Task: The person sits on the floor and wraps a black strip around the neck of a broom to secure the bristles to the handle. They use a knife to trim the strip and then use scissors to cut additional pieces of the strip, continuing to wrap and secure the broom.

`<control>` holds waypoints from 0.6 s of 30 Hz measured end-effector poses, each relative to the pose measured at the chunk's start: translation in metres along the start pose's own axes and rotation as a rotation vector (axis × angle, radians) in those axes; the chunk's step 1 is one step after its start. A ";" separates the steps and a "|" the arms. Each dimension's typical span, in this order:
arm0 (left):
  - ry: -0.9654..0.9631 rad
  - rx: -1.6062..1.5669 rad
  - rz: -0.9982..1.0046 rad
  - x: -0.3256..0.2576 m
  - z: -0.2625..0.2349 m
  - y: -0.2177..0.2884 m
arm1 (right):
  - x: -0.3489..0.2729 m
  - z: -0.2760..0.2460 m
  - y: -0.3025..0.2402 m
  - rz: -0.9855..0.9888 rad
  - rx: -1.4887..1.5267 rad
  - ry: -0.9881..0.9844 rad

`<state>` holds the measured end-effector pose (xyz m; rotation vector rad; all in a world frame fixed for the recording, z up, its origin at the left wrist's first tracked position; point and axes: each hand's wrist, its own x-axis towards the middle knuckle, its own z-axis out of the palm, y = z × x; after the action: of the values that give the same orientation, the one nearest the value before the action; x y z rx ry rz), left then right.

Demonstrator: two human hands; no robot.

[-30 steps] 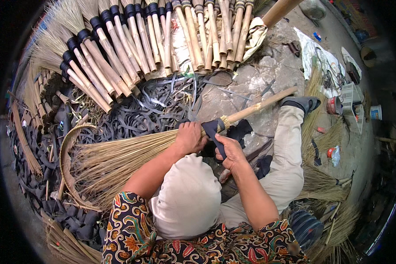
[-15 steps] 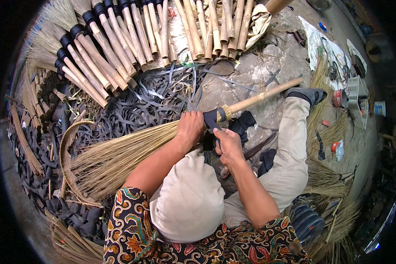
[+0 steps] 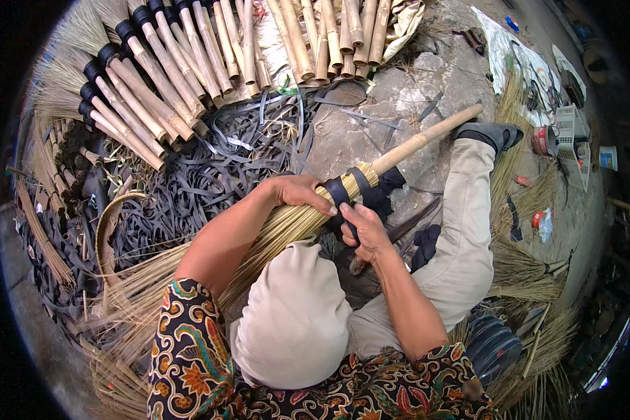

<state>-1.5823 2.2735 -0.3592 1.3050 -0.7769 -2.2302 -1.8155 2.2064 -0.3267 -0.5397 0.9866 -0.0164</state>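
I hold a straw broom across my lap. Its bamboo handle (image 3: pixel 427 136) points up to the right, and its pale bristles (image 3: pixel 154 294) fan out to the lower left. My left hand (image 3: pixel 301 192) grips the top of the bristle bundle just below the handle. My right hand (image 3: pixel 364 227) is closed on a black strap (image 3: pixel 346 192) that wraps the broom's neck. A pale cloth head cover (image 3: pixel 294 315) hides part of the bristles and my lap.
Finished brooms with black collars (image 3: pixel 140 77) and bare bamboo sticks (image 3: pixel 315 35) lie along the top. Black rubber strips (image 3: pixel 189 189) cover the ground at left. My beige-trousered leg and dark shoe (image 3: pixel 493 133) stretch right, beside straw bundles (image 3: pixel 525 266), a white basket (image 3: pixel 570 133) and a red tin (image 3: pixel 542 140).
The handle's far end has swung slightly farther away and to the right. Both hands keep their hold at the broom's neck.
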 end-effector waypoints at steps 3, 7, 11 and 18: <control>0.244 0.250 0.002 -0.001 0.000 0.000 | 0.013 0.005 -0.002 -0.017 -0.054 0.060; 0.790 0.907 0.060 -0.002 0.045 -0.002 | 0.033 0.010 0.004 -0.041 -0.124 0.165; 0.806 0.978 -0.006 -0.005 0.054 -0.006 | 0.037 0.008 0.004 -0.072 -0.143 0.134; 0.466 0.433 0.023 -0.019 0.013 -0.008 | 0.020 0.010 0.002 0.001 -0.209 0.164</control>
<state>-1.5859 2.2947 -0.3467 1.9094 -1.1109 -1.6807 -1.7964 2.2078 -0.3393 -0.7382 1.1557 0.0451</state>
